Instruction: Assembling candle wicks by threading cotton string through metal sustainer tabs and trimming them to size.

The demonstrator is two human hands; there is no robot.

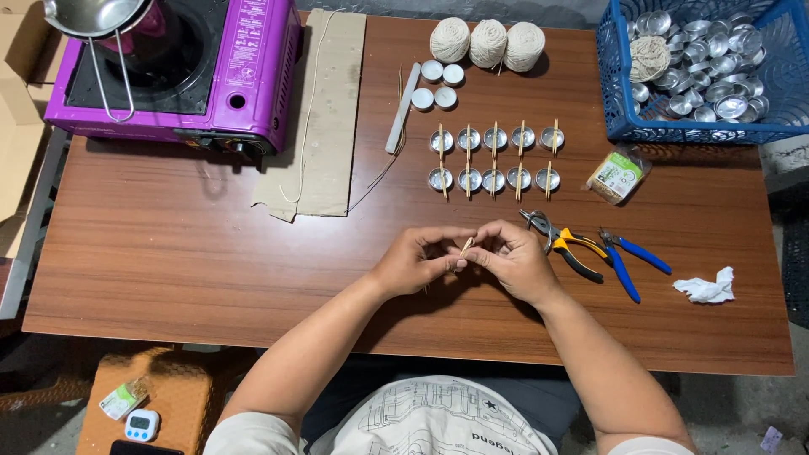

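Pinching a thin stick [466,246], both hands [419,259] [516,261] work near a green-labelled packet [618,176].

Wooden table [168,278] (grey floor [742,413]).

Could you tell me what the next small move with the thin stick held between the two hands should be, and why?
Probably lay the stick, pinched between the left hand and right hand, across another metal cup. The two rows of cups on the table already carry sticks like it across their rims.
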